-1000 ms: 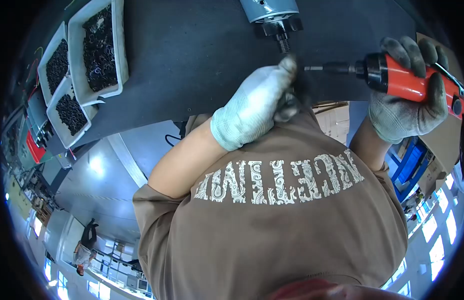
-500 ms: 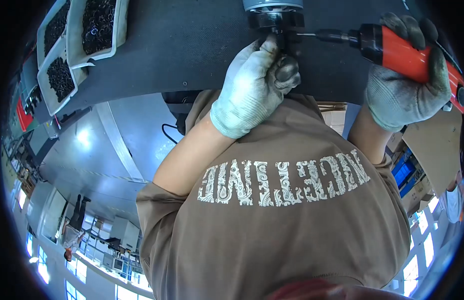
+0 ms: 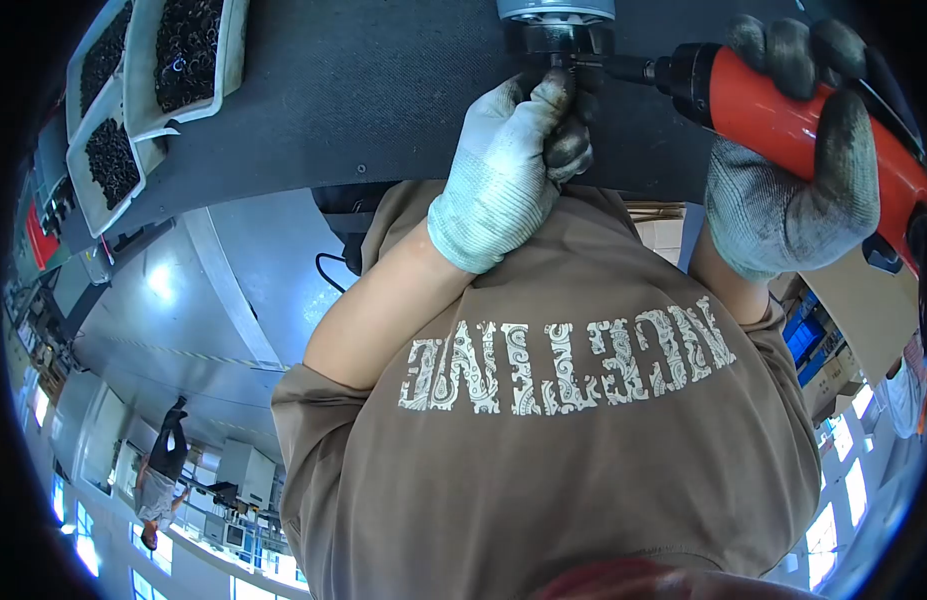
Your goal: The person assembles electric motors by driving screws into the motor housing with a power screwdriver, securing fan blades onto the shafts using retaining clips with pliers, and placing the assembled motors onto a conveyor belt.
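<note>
At the left edge, plastic bins (image 3: 230,50) of small dark parts stood on the black tabletop (image 3: 353,110), out of the way of the work. Next came the left hand (image 3: 511,165), gloved, its thumb and fingers drawn together at the dark shaft (image 3: 562,61); their tips were partly hidden, so I could not tell whether they pinched it or a small piece beside it. That shaft lay below the black hub (image 3: 561,40) of the grey-blue cylinder (image 3: 556,10) at the top edge. From the right, the thin bit (image 3: 590,64) of the red driver (image 3: 773,105) reached in beside the shaft; contact was unclear. Good practice, I judged, was to keep the bit square to its seat, the left fingertips clear of it and the shaft steady. Farthest right, the right hand (image 3: 793,205) was wrapped firmly around the driver's body, a hold well suited to resisting twist.
</note>
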